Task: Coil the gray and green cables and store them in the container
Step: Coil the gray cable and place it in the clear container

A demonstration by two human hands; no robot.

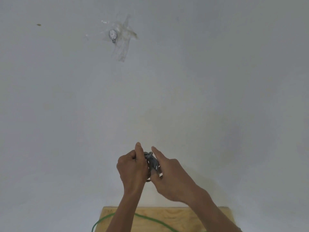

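The gray cable (151, 162) is bundled into a small coil held up in front of a white wall. My left hand (132, 168) is closed around the coil's left side, thumb pointing up. My right hand (168, 174) grips the coil from the right, its index finger stretched out above the bundle. The green cable (150, 219) lies loose on a wooden board (192, 215) at the bottom of the view, curving off its left edge. No container is in view.
A white wall (217, 81) fills most of the view. A small metal hook under clear tape (113, 35) is stuck high on the wall. A small brown spot (38, 24) sits at the upper left.
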